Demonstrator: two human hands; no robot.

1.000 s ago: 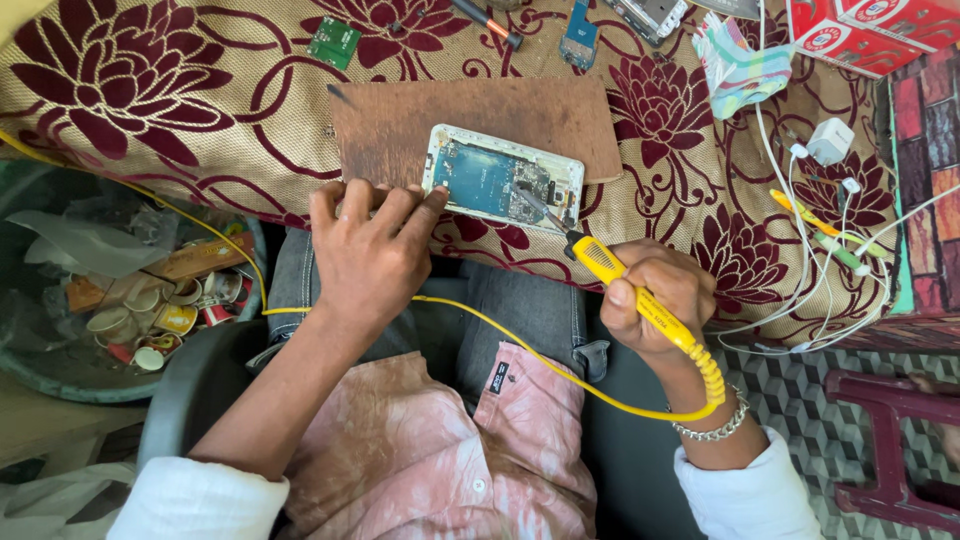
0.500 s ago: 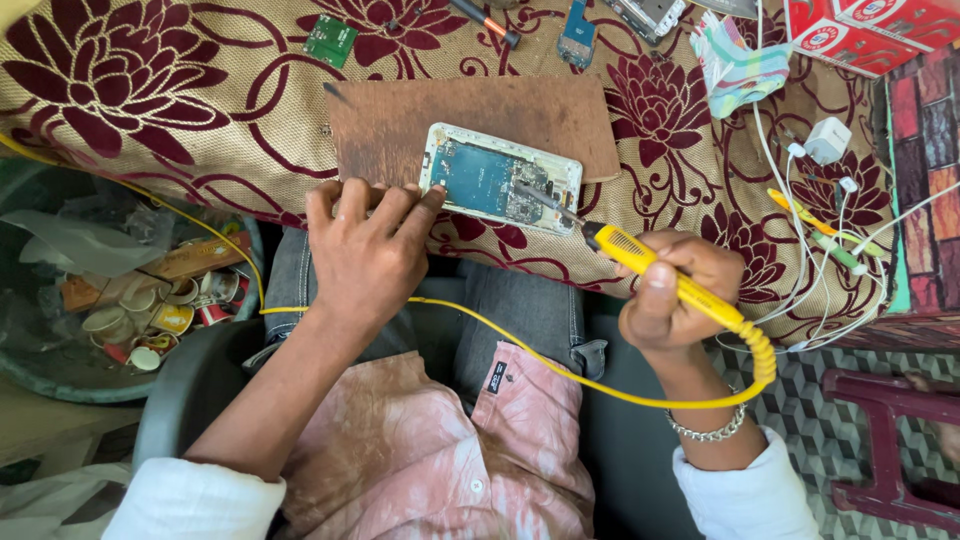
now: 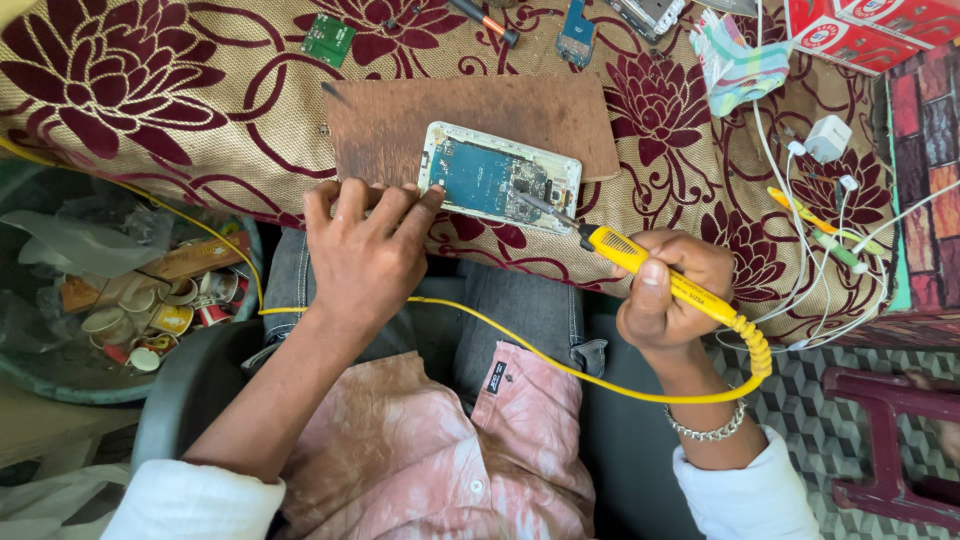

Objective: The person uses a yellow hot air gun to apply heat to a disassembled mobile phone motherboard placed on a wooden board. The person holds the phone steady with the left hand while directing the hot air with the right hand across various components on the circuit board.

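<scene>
I see my right hand (image 3: pixel 668 290) wrapped around the yellow soldering iron (image 3: pixel 655 270), fingers pressed together on its handle, thumb lying along the top. The iron's dark tip slants up and left and touches the lower right part of the opened phone (image 3: pixel 500 176), where the teal circuit board is bare inside a pale frame. The phone lies flat on a brown board (image 3: pixel 400 125), which rests on the worktop (image 3: pixel 180 110) covered in beige cloth with dark red flowers. My left hand (image 3: pixel 362 255) lies palm down with fingers spread, the fingertips on the brown board's near edge and the index tip touching the phone's lower left corner; its grip pinches nothing. The iron's yellow cable (image 3: pixel 520 355) coils out of the handle and crosses my lap to the left. Farther back on the cloth sit a small green circuit board (image 3: pixel 327 38) and a screwdriver (image 3: pixel 484 20), well apart from the phone. To the right lie a white charger (image 3: pixel 828 138) and a tangle of white wires. Left of my knee stands a bin (image 3: pixel 60 370) holding paper cups and scraps.
</scene>
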